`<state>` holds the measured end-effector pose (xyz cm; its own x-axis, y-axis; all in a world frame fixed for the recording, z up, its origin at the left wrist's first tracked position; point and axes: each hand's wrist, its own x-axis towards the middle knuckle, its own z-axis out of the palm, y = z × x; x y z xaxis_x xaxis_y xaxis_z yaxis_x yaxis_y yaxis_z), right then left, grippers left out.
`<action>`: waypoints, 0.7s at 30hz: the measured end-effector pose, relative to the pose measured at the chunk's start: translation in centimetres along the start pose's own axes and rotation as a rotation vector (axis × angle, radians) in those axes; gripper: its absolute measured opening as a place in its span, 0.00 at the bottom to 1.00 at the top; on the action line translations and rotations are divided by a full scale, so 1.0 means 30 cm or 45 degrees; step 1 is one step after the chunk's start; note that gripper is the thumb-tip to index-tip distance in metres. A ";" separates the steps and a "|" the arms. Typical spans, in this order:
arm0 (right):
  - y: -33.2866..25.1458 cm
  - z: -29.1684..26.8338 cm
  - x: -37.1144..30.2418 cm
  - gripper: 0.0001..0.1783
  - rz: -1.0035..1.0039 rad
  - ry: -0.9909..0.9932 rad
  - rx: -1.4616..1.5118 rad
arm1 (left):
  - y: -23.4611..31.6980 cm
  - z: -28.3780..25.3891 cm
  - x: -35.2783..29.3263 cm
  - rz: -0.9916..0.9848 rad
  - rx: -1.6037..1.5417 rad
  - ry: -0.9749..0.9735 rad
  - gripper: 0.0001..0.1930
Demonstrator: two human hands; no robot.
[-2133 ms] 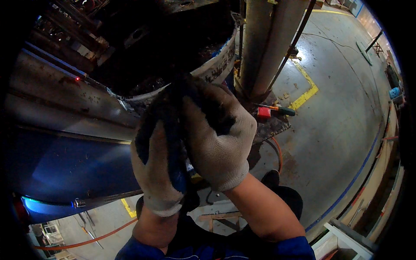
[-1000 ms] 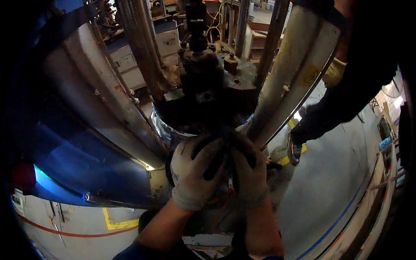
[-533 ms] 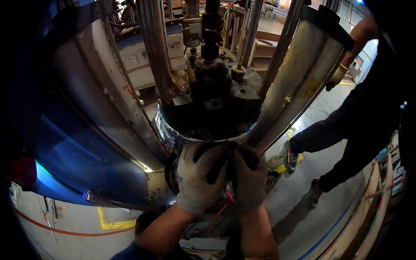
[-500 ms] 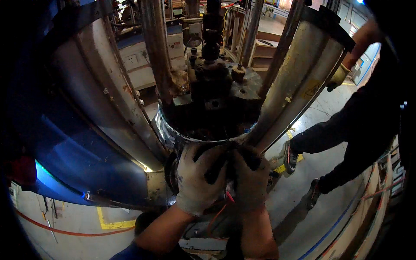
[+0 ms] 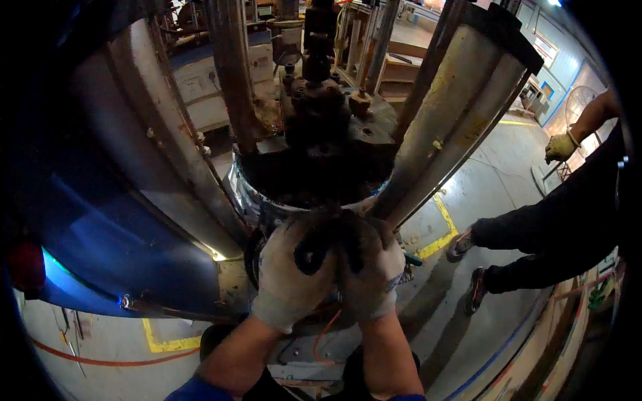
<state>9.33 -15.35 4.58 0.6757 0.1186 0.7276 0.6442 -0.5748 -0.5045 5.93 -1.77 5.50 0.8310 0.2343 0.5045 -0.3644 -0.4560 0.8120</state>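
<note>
My hands are side by side at the near rim of a round drum (image 5: pixel 267 202), both in pale gloves blackened at the fingers. My left hand (image 5: pixel 294 271) has its fingers curled inward just under the rim. Close against it, my right hand (image 5: pixel 372 267) is curled the same way. Whatever the fingers grip is dark and hidden behind the gloves. Above the drum's mouth stands a dark, grimy machine head (image 5: pixel 321 127) with a vertical shaft (image 5: pixel 317 50) and bolts; the drum's inside is in deep shadow.
Metal columns flank the drum, including a wide right column (image 5: pixel 451 100). A blue panel (image 5: pixel 134 247) curves along the left. An orange hose (image 5: pixel 120 363) crosses the floor. To the right stands another person in dark trousers (image 5: pixel 528 247), with a gloved hand (image 5: pixel 560 147) near a fan (image 5: pixel 580 107).
My hands stay together at the rim, with the fingers drawn closer. The red tip below them is now out of sight. The other person's gloved hand has moved away from the right column.
</note>
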 end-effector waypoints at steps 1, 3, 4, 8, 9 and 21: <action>-0.001 0.002 0.001 0.19 -0.101 0.003 -0.116 | -0.006 -0.004 -0.001 -0.030 -0.032 0.016 0.25; -0.021 -0.030 0.030 0.20 -0.104 -0.095 -0.110 | 0.022 -0.035 0.025 0.262 0.438 -0.053 0.27; -0.024 -0.045 0.042 0.20 -0.108 -0.146 -0.113 | 0.036 -0.042 0.045 0.408 0.666 -0.086 0.28; 0.014 -0.046 0.043 0.18 -0.010 -0.132 0.027 | 0.058 -0.042 0.102 0.527 0.883 -0.167 0.28; 0.018 -0.049 0.048 0.17 0.025 -0.137 0.060 | 0.057 -0.038 0.116 0.555 0.902 -0.186 0.28; -0.046 -0.006 0.006 0.16 1.119 -0.052 1.189 | -0.018 -0.009 0.129 0.689 0.879 -0.033 0.18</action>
<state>8.51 -14.68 5.48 0.9995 0.0246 -0.0208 -0.0274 0.3085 -0.9508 9.22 -0.38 7.09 0.6301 -0.1802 0.7553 -0.3823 -0.9186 0.0999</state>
